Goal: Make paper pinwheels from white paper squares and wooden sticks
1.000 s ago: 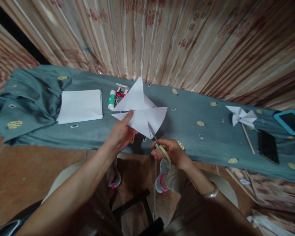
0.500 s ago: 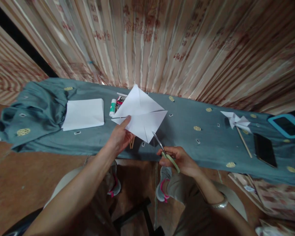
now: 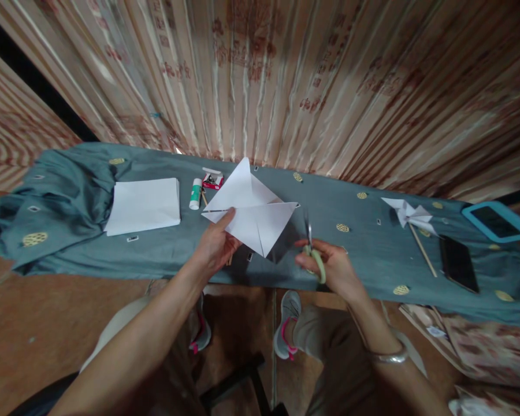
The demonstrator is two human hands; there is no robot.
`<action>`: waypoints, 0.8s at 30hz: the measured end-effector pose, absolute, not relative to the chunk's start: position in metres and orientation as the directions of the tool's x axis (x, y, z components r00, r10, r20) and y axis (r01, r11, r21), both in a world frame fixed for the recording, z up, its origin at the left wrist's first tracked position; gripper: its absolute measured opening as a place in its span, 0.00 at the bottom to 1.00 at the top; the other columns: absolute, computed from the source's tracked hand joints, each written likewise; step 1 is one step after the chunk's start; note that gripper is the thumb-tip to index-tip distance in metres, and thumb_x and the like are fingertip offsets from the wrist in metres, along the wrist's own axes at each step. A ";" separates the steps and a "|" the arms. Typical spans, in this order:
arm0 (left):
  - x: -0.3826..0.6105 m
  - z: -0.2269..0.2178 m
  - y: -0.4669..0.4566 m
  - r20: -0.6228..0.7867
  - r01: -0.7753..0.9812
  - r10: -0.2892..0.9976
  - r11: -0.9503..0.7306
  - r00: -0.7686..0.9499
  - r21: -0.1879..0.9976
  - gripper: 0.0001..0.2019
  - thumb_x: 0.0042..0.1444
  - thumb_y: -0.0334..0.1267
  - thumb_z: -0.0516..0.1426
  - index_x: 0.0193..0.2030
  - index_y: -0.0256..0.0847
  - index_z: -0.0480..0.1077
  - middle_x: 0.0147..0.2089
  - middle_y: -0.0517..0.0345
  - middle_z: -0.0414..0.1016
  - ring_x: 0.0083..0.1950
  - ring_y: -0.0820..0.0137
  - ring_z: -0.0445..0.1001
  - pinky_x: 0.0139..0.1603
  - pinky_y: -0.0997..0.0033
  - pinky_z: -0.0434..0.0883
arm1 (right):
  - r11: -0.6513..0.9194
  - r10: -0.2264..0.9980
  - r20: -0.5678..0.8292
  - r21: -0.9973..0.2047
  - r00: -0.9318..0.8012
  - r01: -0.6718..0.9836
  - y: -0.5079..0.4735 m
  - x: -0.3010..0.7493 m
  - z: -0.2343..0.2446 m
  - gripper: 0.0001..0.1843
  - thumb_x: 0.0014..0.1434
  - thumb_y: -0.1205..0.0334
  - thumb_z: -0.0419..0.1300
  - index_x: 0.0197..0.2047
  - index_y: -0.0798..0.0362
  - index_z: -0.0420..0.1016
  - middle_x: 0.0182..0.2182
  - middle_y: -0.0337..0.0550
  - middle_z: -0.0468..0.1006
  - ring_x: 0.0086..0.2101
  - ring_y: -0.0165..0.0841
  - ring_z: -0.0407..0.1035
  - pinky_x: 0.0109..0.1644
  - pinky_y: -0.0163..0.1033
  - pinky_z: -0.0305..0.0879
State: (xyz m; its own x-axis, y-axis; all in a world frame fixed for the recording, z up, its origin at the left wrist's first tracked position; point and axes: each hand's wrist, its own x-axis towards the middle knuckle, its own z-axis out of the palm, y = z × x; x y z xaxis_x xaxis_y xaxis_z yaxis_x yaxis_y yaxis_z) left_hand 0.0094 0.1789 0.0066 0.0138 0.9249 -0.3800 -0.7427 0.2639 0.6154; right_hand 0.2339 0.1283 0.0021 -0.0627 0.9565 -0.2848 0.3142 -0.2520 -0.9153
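Note:
A square of white paper, turned corner-up and slit inward from its corners, is pinched at its lower left side by my left hand. The thumb lies on top and the fingers go underneath. My right hand grips green-handled scissors by their loops, with the blades pointing up and slightly blurred. The blades are apart from the paper, just right of it. Part of some wooden sticks shows below the paper, behind my left hand.
A stack of white paper lies left, beside a glue stick and a small red box. To the right are a paper pinwheel on a stick, a dark phone and a blue-framed tablet. A curtain hangs behind the cloth-covered table.
The scissors have moved right and turned upward, away from the paper's lower edge. The paper has shifted and tilted slightly in my left hand, and the red box shows more.

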 end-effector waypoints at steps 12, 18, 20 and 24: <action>0.017 0.005 0.177 -0.440 -0.636 0.874 0.462 0.207 0.618 0.06 0.58 0.28 0.54 0.37 0.31 0.73 0.26 0.57 0.77 0.25 0.72 0.75 0.32 0.73 0.75 | -0.281 0.956 -0.098 -0.038 0.276 0.959 0.149 0.300 -0.018 0.42 0.57 0.46 0.60 0.65 0.65 0.55 0.45 0.64 0.80 0.46 0.52 0.76 0.46 0.47 0.67; 0.046 -0.016 0.179 -0.479 -0.603 0.861 0.476 0.170 0.641 0.06 0.55 0.26 0.56 0.40 0.34 0.72 0.29 0.57 0.79 0.27 0.71 0.75 0.34 0.72 0.75 | -0.314 0.948 -0.064 -0.029 0.312 0.949 0.156 0.307 -0.024 0.35 0.60 0.49 0.58 0.62 0.64 0.60 0.45 0.62 0.80 0.47 0.49 0.75 0.48 0.45 0.67; 0.055 -0.026 0.180 -0.489 -0.589 0.857 0.482 0.163 0.648 0.07 0.54 0.26 0.57 0.40 0.35 0.71 0.29 0.57 0.79 0.27 0.71 0.75 0.34 0.72 0.75 | -0.294 0.955 -0.049 -0.028 0.293 0.955 0.157 0.308 -0.025 0.29 0.61 0.51 0.57 0.60 0.61 0.65 0.46 0.61 0.80 0.47 0.48 0.75 0.48 0.45 0.67; 0.066 -0.041 0.182 -0.479 -0.561 0.861 0.485 0.172 0.670 0.10 0.47 0.27 0.61 0.38 0.35 0.72 0.30 0.56 0.79 0.30 0.69 0.77 0.35 0.71 0.73 | -0.245 0.970 -0.003 -0.073 0.245 0.967 0.156 0.312 -0.028 0.23 0.61 0.55 0.59 0.55 0.59 0.70 0.50 0.58 0.78 0.50 0.48 0.73 0.51 0.46 0.67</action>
